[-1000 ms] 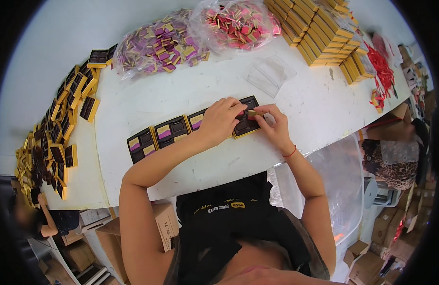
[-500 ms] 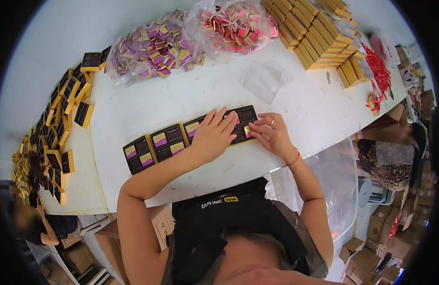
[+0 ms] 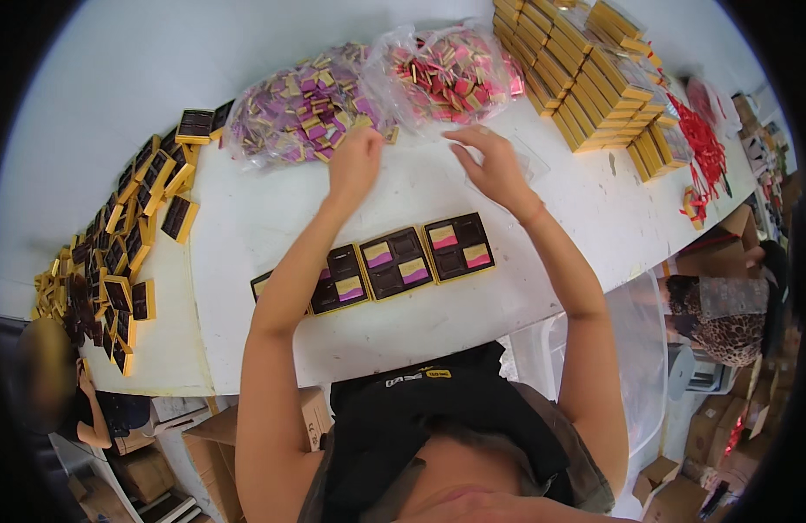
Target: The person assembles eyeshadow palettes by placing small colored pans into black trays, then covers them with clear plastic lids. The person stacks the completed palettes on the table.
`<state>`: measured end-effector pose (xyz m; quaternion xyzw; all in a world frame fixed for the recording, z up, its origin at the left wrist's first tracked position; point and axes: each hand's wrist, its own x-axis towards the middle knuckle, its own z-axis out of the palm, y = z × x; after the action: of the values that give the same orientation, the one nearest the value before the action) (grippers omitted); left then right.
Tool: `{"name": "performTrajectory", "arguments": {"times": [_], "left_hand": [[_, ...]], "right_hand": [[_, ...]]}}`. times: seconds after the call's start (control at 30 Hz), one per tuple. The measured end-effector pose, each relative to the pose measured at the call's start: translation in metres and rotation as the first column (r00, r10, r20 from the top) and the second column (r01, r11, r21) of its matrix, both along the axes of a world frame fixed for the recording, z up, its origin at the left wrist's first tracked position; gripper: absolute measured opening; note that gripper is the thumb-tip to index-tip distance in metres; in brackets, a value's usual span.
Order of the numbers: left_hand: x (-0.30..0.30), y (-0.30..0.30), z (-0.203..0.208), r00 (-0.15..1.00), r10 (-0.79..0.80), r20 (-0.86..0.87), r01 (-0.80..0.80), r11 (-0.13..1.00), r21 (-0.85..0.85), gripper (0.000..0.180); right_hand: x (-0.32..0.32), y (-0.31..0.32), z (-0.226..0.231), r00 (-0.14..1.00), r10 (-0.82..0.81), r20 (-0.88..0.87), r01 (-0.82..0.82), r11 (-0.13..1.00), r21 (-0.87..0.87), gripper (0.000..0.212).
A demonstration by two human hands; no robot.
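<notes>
My left hand point(image 3: 357, 164) is closed, its fingers curled together at the near edge of a clear bag of purple-and-gold wrapped squares point(image 3: 290, 113). Whatever it may hold is hidden. My right hand point(image 3: 492, 166) reaches below the bag of pink-and-gold squares point(image 3: 442, 74), thumb and forefinger apart with nothing seen between them. Beneath its wrist and fingers lies a clear plastic lid point(image 3: 532, 164), partly covered. Nearer me stands a row of gold-edged boxes with dark divided trays point(image 3: 394, 242). The rightmost box point(image 3: 451, 260) has two pink-and-gold squares; others hold purple-and-gold ones. My left forearm covers part of the row.
Many gold-edged boxes with dark trays point(image 3: 178, 218) lie piled at the left. Stacked gold boxes point(image 3: 586, 96) rise at the back right, beside red ribbons point(image 3: 701, 144). Two other people are at the left and right edges. The white table's front edge curves before me.
Both hands have left the row of boxes and moved away from me toward the bags. My view has shifted, so the table sits lower and further right.
</notes>
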<state>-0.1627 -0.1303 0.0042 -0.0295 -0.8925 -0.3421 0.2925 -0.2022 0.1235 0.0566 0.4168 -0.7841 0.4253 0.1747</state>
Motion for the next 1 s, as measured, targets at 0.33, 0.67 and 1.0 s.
{"name": "performTrajectory", "arguments": {"times": [0.33, 0.67, 1.0], "left_hand": [[-0.052, -0.050, -0.021, 0.964, 0.259, 0.063, -0.251, 0.961, -0.119, 0.018], [0.006, -0.097, -0.011, 0.948, 0.201, 0.248, -0.137, 0.958, -0.253, 0.022], [0.029, -0.097, -0.003, 0.959, 0.174, 0.225, -0.166, 0.985, -0.053, 0.026]], "right_hand": [[-0.075, -0.167, -0.066, 0.971, -0.095, 0.220, 0.099, 0.995, -0.005, 0.018], [-0.041, -0.199, -0.075, 0.966, -0.231, -0.113, 0.256, 0.903, 0.345, 0.033], [-0.057, -0.127, -0.047, 0.904, 0.123, 0.409, -0.155, 0.987, 0.046, 0.041]]}}
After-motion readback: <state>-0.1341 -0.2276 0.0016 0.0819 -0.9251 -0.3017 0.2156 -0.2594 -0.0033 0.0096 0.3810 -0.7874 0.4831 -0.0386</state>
